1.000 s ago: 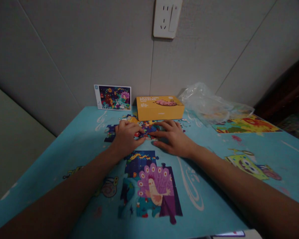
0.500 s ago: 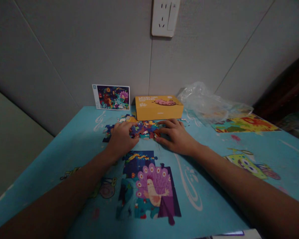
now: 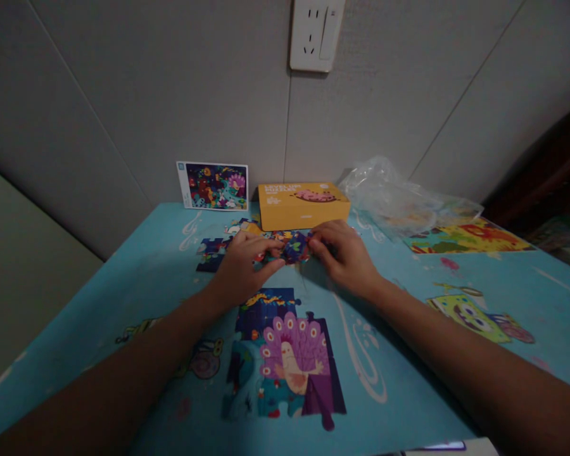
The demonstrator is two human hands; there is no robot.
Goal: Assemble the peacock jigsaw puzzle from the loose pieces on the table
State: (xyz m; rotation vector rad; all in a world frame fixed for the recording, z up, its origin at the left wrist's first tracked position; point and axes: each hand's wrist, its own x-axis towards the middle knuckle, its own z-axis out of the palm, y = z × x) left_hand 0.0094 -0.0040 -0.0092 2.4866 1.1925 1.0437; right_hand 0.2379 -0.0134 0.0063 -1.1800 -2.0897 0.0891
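Note:
A dark blue puzzle piece (image 3: 294, 247) with a green leaf-like mark is raised and tilted between my hands. My right hand (image 3: 344, 256) pinches its right edge between thumb and fingers. On the left side, the thumb and fingertips of my left hand (image 3: 247, 263) close on its edge. Colourful loose pieces (image 3: 270, 255) lie beneath and behind my fingers, partly hidden. Nearer to me is a joined puzzle section (image 3: 294, 361) showing a pink-purple peacock-like figure. Some joined dark blue pieces (image 3: 211, 253) lie left of my left hand.
A picture card (image 3: 216, 186) leans on the wall beside a yellow puzzle box (image 3: 304, 208). At the right are a clear plastic bag (image 3: 394, 196) and a yellow-orange picture (image 3: 475, 236). A white-edged object (image 3: 456, 448) shows at the bottom edge.
Both hands rested over the loose pieces earlier. Now the dark blue piece is lifted and tilted between them; my left hand has shifted right and my right hand's fingers have closed.

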